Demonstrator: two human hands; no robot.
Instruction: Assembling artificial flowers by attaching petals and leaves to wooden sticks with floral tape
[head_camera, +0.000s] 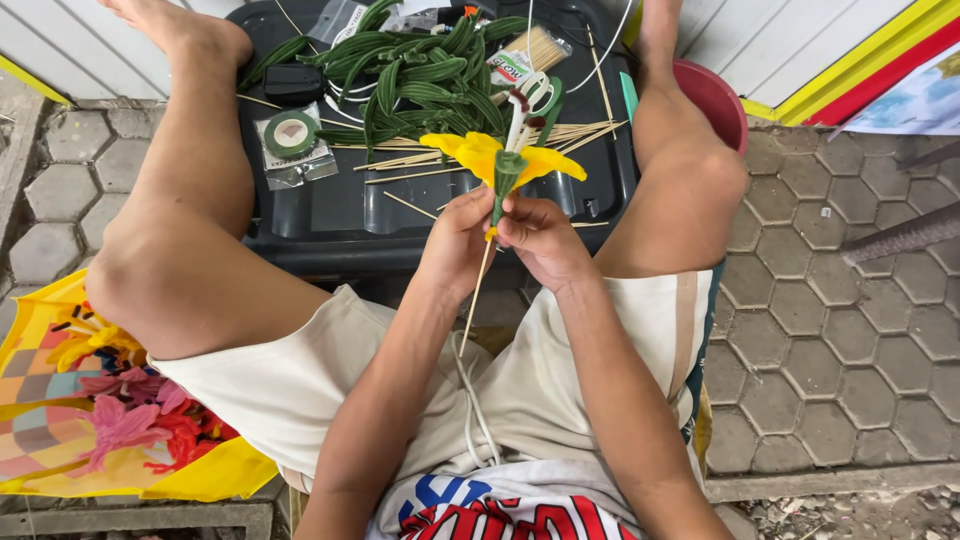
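Bag, far L: yellow bag (215, 475) on paving w/ finished pink, red & yellow flowers inside
Tape roll: green roll (291, 134) in wrapper on black tray (330, 215)
Leaves: green leaf pieces (415, 75) piled at tray's far end, thin sticks (420, 160) beside them
L hand (458, 243): fingers pinched on stick just under bloom
Flower: yellow flower (505, 157) upright over tray, betw both hands, green wrap at base
R hand (540, 238): fingers pressed on green wrap
Progress: petals on; lower stick bare, so stem wrap looks barely begun

Left hand (458, 243): raised between bent knees, fingers curled shut. Right hand (540, 237): alongside, apparently touching, fingers (505, 232) pinched closed. Both forearms angled inward, legs spread.
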